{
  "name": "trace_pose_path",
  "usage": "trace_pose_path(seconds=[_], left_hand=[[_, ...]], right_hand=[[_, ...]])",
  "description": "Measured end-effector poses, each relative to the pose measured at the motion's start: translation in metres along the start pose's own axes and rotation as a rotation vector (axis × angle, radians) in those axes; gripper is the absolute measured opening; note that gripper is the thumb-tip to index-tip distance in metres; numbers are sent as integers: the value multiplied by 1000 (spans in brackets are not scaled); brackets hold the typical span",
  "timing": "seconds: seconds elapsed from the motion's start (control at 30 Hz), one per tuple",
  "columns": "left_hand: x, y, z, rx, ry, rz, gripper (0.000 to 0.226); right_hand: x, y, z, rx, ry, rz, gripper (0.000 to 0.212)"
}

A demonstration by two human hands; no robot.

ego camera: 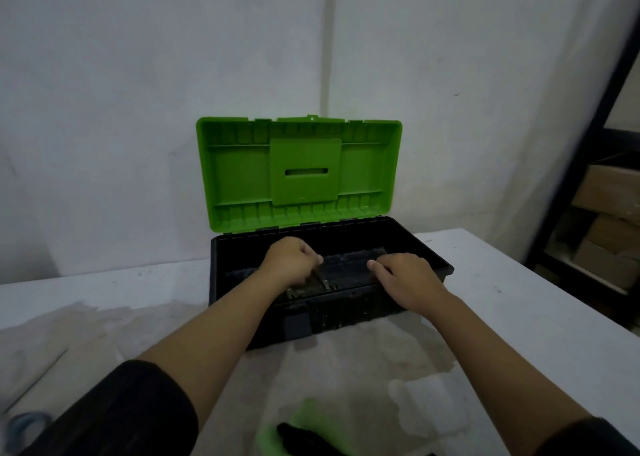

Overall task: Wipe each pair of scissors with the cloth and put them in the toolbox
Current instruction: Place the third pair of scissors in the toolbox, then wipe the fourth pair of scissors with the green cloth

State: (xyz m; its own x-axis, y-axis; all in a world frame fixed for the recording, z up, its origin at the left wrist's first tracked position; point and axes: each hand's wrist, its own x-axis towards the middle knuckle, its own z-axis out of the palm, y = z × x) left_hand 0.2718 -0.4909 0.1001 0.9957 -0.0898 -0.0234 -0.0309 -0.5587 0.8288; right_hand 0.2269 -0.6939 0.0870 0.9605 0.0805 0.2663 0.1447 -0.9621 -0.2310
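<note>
Two grips, both bare hands, reach into the open toolbox in the middle of the frame. The left grip sits over the left-centre of the black tub with its fingers curled under and the thumb tucked against them. A thin, dull metal piece runs out from below it toward the front wall, and this appears to be the scissors, held inside the box, though blur hides their shape. The right grip lies just right of centre, over the tub's front edge, with the thumb pointing left. Its fingers bend down out of sight behind the hand, so I cannot tell whether it holds anything or how far it is closed.

The green lid stands upright behind the tub, its ribbed inner face toward the camera. A dark latch hangs on the front wall. The toolbox rests on a pale bench, partly on a thin beige sheet spread across the lower left and centre.

At the bottom edge, between the forearms, lies a blurred green patch with something black on it — too smeared to name. A blue object shows in the lower left corner. Dark sleeves cover both upper arms. At the right edge, a dark rack holds cardboard boxes.
</note>
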Motion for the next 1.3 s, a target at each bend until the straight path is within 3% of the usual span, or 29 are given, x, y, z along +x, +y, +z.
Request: trace_pose_path(seconds=[0.27,0.47,0.63,0.73,0.83,1.0,1.3], left_hand=[[-116,-10,-75,-28,200,181,14],[-205,-61,-111,87,265,132,9],[-240,-111,-121,231,295,14,7],[-242,-138,-123,325,331,-40,22],[-235,-153,-123,462,354,-71,37],[-219,-156,-117,669,303,-130,38],[-201,-160,-119,593,257,-237,40]], right_hand=[[-57,-70,-17,166,128,-152,24],[-120,-115,-19,187,-185,-139,28],[-162,-133,-7,8,-338,-42,56],[-180,-142,2,-69,-322,-28,62],[-190,-148,15,-61,-261,5,52],[-192,-151,28,24,-122,34,40],[-177,-152,26,77,-117,40,44]])
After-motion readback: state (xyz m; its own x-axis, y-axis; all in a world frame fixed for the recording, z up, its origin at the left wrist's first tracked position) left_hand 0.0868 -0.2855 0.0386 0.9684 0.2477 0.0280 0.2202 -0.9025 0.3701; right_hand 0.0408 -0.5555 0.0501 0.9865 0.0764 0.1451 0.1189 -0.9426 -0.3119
